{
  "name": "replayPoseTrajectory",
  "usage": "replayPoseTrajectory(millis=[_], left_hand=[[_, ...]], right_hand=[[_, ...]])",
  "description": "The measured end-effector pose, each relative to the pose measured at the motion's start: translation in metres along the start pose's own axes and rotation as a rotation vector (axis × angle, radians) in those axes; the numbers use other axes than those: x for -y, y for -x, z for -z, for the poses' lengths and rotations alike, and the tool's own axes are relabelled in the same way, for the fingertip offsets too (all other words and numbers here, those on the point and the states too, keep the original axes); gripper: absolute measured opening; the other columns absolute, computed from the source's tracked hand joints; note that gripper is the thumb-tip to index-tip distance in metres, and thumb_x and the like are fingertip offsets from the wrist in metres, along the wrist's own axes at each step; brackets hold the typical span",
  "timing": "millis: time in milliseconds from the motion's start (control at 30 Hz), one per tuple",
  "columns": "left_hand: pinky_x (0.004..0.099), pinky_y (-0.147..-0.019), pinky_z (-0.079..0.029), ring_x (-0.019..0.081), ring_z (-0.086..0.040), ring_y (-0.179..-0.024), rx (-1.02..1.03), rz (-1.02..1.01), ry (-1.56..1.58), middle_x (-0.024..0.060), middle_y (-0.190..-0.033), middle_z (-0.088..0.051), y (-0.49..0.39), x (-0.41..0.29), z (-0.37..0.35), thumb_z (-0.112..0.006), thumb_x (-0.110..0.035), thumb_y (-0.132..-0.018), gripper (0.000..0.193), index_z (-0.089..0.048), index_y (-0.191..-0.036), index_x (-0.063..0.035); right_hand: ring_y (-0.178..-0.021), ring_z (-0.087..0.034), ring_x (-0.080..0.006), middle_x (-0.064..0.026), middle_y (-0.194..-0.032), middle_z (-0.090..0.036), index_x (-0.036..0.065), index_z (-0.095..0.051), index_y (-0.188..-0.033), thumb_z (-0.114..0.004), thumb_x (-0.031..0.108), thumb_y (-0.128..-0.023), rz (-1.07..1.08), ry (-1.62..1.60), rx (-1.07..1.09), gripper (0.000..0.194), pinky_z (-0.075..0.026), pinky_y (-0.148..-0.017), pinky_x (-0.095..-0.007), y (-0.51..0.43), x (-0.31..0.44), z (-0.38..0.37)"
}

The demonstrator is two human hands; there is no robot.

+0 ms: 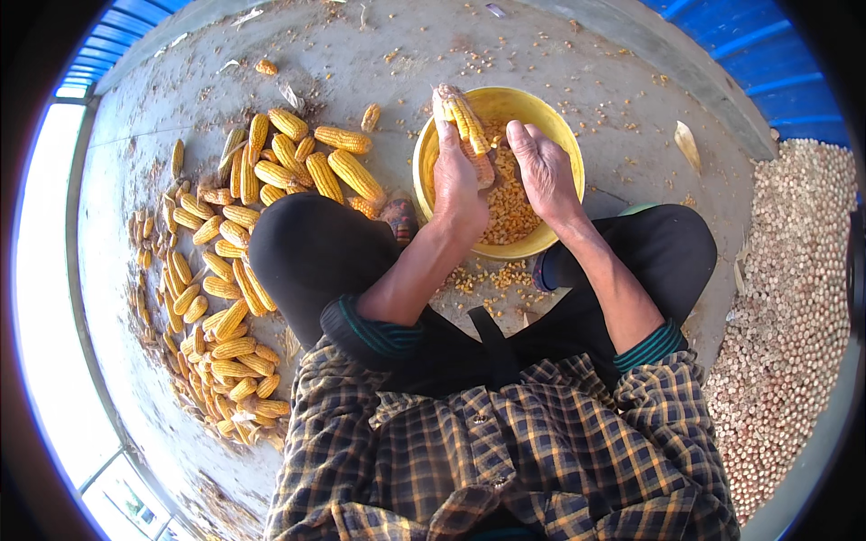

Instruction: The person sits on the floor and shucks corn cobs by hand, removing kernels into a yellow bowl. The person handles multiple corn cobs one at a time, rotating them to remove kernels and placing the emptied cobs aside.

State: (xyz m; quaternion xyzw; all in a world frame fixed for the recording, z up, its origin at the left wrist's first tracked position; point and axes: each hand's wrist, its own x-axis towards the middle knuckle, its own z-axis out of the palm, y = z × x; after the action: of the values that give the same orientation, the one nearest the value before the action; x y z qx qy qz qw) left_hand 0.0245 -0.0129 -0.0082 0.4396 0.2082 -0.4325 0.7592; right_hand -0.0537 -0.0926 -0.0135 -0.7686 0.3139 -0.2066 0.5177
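My left hand [460, 176] is closed around a partly shelled ear of corn [465, 125], its thumb lying along the side. Rows of yellow kernels remain on the ear's upper part, and a bare pinkish cob surface [482, 166] shows lower down beside the palm. Just to the right, my right hand [547, 172] is apart from the ear, with its thumb raised and fingers curled out of sight; whether it holds anything is hidden. Both hands are over a round yellow basin [574, 135] between my legs. Loose corn kernels [507, 216] cover its bottom.
Unshelled ears of corn [233, 291] lie heaped on the concrete floor [379, 61] to my left. Stacked bare cobs [778, 304] form a large pile at right. Scattered kernels [500, 277] and a dry husk [687, 145] lie around the basin. Blue metal panels [764, 54] stand behind a low ledge.
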Motion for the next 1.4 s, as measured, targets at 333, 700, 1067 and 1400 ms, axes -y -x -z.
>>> replayPoseTrajectory(millis=[333,700,1067,1400], left_hand=[[0.0302,-0.054,-0.044,0.0127,-0.052,-0.061,0.153,-0.341,-0.41,0.0053,-0.073,-0.057,-0.01,0.011,0.007,-0.034,-0.046,-0.101,0.052,-0.06,-0.094,-0.0019],[0.0295,-0.043,-0.04,0.0132,-0.051,-0.051,0.173,-0.12,-0.215,0.0018,-0.064,-0.055,-0.005,0.01,0.006,-0.037,-0.047,-0.1,0.042,-0.058,-0.092,-0.0108],[0.0339,-0.04,-0.038,0.0214,-0.044,-0.041,0.373,-0.029,-0.356,0.0091,-0.056,-0.049,0.003,0.011,0.007,-0.03,-0.053,-0.099,0.052,-0.053,-0.087,-0.0077],[0.0344,-0.042,-0.038,0.0185,-0.042,-0.043,0.51,0.084,-0.191,0.0074,-0.058,-0.048,0.009,0.007,0.007,-0.024,-0.055,-0.099,0.054,-0.052,-0.094,-0.01]], right_hand=[[-0.068,-0.054,-0.0064,-0.0003,-0.076,-0.061,-0.003,-0.065,-0.098,-0.059,0.045,-0.092,-0.223,-0.365,0.197,0.048,-0.045,-0.062,-0.0241,0.01,0.018,0.016],[-0.053,-0.044,-0.0048,0.0025,-0.061,-0.054,0.001,-0.062,-0.079,-0.053,0.025,-0.097,0.031,-0.166,0.015,0.031,-0.037,-0.048,-0.0242,0.02,0.015,0.001],[-0.04,-0.053,-0.013,-0.0036,-0.053,-0.053,0.003,-0.057,-0.066,-0.055,0.04,-0.095,-0.361,-0.493,0.209,0.047,-0.042,-0.036,-0.0253,0.011,0.021,0.019],[-0.039,-0.055,-0.0153,-0.0057,-0.052,-0.055,0.001,-0.058,-0.07,-0.056,0.043,-0.093,-0.453,-0.676,0.205,0.048,-0.043,-0.034,-0.0258,0.01,0.022,0.023]])
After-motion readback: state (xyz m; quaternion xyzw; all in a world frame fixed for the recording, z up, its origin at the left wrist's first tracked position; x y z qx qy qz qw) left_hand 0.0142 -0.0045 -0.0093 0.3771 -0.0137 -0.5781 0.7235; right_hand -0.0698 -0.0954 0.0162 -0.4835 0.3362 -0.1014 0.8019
